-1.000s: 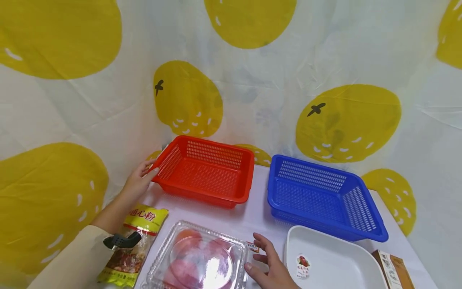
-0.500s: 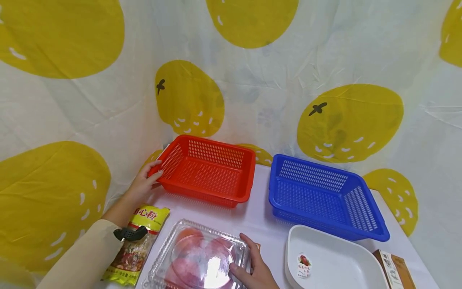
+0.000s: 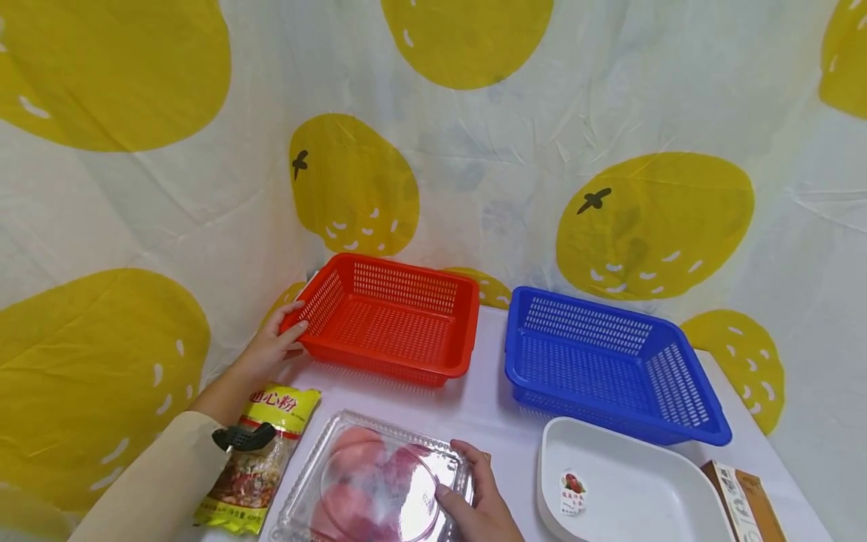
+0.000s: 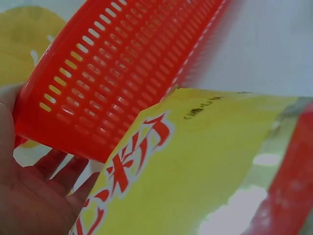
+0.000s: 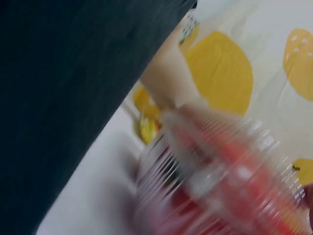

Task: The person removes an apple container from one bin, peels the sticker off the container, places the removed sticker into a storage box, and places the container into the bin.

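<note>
My left hand holds the left end of the red plastic basket. In the left wrist view, the fingers reach under the basket's corner. My right hand grips the right edge of a clear plastic clamshell box, its thumb on the lid. Round reddish fruit shows through the lid; its kind is unclear. The right wrist view is blurred, with the clamshell's ribbed wall in front. A yellow-ended food packet lies below my left forearm, left of the clamshell.
A blue plastic basket stands right of the red one. In front of it is a white tub with a fruit sticker inside. A brown box lies at the far right. A lemon-patterned curtain hangs behind and at the left.
My right hand has moved left from beside the clamshell and taken hold of its right edge. My left hand has shifted slightly onto the red basket's end. The baskets stay in place.
</note>
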The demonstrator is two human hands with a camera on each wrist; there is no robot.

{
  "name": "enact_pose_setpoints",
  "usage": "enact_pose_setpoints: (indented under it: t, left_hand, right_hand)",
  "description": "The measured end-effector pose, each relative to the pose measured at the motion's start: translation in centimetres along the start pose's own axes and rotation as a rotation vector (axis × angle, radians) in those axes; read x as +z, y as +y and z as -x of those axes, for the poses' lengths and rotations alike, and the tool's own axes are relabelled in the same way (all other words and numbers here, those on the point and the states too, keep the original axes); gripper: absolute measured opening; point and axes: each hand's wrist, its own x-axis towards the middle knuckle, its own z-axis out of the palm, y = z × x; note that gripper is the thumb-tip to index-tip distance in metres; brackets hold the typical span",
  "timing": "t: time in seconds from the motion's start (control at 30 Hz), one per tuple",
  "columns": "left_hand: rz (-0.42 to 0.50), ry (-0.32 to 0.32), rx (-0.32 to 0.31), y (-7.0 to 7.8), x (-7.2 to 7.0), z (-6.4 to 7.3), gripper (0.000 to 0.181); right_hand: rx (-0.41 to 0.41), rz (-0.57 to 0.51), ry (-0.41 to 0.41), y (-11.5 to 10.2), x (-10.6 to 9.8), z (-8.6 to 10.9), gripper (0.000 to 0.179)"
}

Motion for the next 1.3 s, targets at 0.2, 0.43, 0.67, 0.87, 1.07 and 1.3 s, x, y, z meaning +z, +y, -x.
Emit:
enact_pose_setpoints:
  t: [0.2, 0.43, 0.67, 0.87, 1.07, 1.3]
  left_hand:
    - [-0.032, -0.015, -0.035, 0.4, -0.2, 0.2, 0.07]
    - [-0.067, -0.047, -0.051, 0.4, -0.2, 0.0, 0.07]
    - [-0.073, -0.078, -0.041, 0.4, -0.3, 0.1, 0.072]
    - [-0.105, -0.082, -0.096, 1.1, -0.3, 0.1, 0.076]
    - [-0.108, -0.075, -0.102, 1.6, -0.5, 0.1, 0.074]
    - [-0.052, -0.083, -0.14, 1.5, -0.3, 0.1, 0.075]
  right_hand:
    - [0.044, -0.036, -0.008, -1.5, 0.3, 0.0, 0.071]
    - [0.092, -0.139, 0.015, -3.8, 0.0, -0.5, 0.061]
    - [0.071, -0.194, 0.032, -8.0, -1.1, -1.3, 0.047]
    - [0.035, -0.175, 0.113, -12.9, -2.4, -3.4, 0.049]
    - [0.034, -0.154, 0.109, -16.8, -4.3, -7.5, 0.042]
    - [0.042, -0.158, 0.142, -18.1, -5.0, -14.5, 0.037]
